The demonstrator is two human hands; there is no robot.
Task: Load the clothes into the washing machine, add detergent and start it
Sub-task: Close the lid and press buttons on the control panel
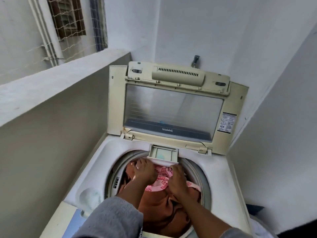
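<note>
A cream top-loading washing machine (96, 162) stands with its lid (171, 107) raised. Rust-brown clothes (159, 208) and a pink patterned cloth (163, 176) fill the drum. A small detergent drawer (163, 152) sticks out over the drum's back rim, with pale blue-green residue inside. My left hand (144, 171) reaches over the clothes and its spread fingers touch the drawer's front left edge. My right hand (178, 180) has its fingers curled at the drawer's front right edge. Both sleeves are grey.
A low concrete ledge (60, 79) runs close along the machine's left side, with a netted window above it. White walls close in behind and on the right. A metal tap (195, 60) sits on the back wall. A dark object (257, 210) lies at the lower right.
</note>
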